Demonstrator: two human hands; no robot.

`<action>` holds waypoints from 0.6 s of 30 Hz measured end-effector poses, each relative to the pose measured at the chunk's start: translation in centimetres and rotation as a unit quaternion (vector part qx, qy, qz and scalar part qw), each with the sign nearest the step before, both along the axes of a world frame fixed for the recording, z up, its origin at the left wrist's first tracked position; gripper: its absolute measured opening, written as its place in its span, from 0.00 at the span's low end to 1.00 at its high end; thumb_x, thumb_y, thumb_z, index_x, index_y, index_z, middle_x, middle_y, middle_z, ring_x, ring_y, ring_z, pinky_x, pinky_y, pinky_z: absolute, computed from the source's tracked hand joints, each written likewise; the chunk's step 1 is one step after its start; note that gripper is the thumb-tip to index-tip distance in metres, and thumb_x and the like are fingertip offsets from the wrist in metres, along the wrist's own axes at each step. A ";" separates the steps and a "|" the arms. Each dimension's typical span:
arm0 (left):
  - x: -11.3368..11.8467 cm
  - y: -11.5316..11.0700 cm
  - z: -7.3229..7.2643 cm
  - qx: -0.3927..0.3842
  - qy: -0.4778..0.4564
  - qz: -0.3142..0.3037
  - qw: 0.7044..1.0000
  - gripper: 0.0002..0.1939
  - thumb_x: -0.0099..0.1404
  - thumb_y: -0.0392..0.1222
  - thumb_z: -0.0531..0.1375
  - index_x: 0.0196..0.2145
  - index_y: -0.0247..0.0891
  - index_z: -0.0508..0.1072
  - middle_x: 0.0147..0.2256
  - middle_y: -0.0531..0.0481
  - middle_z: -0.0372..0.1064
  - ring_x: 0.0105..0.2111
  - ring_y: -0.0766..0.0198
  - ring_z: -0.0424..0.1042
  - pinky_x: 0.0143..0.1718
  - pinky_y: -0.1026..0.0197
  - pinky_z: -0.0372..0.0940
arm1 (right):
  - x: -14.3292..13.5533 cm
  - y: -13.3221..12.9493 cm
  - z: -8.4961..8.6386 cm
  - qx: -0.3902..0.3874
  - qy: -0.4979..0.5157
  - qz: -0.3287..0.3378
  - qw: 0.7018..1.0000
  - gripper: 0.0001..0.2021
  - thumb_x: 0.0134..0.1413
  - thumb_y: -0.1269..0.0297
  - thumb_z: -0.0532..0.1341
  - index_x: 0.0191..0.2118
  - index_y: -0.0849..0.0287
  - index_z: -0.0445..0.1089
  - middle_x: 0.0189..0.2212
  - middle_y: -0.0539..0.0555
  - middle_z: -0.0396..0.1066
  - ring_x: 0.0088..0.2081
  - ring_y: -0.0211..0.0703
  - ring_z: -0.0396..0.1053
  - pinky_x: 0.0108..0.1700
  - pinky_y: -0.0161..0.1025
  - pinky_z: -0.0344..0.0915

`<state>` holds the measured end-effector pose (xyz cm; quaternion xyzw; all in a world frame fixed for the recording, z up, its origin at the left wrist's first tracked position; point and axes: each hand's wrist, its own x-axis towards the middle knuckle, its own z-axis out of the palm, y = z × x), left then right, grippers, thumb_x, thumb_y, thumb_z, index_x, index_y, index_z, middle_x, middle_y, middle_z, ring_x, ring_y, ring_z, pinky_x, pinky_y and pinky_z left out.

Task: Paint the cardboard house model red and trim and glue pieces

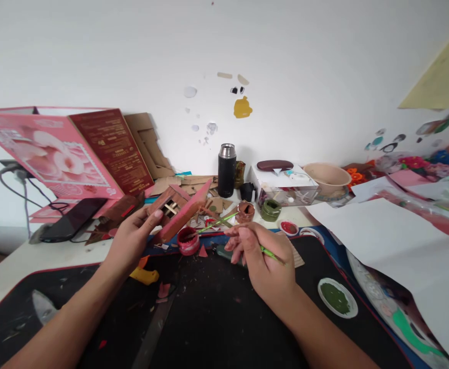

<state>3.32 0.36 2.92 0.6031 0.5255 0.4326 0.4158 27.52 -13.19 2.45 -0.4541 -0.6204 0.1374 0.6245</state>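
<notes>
Right-hand grip [266,260] pinches a slim green-handled paintbrush [272,255], its long axis slanting up-left toward the angular brown-and-pink house-like model [186,218], apparently cardboard, which the nearer left hand [136,229] clasps above the tabletop [11,275].

I can see the bare left forearm [76,302] slanting up from the lower left corner to the left hand [134,233], left of centre, gripping with its thumb [155,219] extended. The right forearm [320,323] climbs from the lower right to the right hand [264,256], right of centre, fingers [234,242] bent in a pen-like hold.
</notes>
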 end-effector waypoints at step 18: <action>0.4 -0.3 0.5 0.011 0.008 -0.013 1.000 0.37 0.48 0.80 0.71 0.33 0.41 0.77 0.30 0.49 0.77 0.32 0.53 0.75 0.31 0.59 0.72 | -0.2 -0.1 0.1 -0.004 -0.007 0.002 1.000 0.15 0.81 0.60 0.58 0.43 0.57 0.81 0.27 0.51 0.80 0.24 0.39 0.78 0.26 0.35 0.69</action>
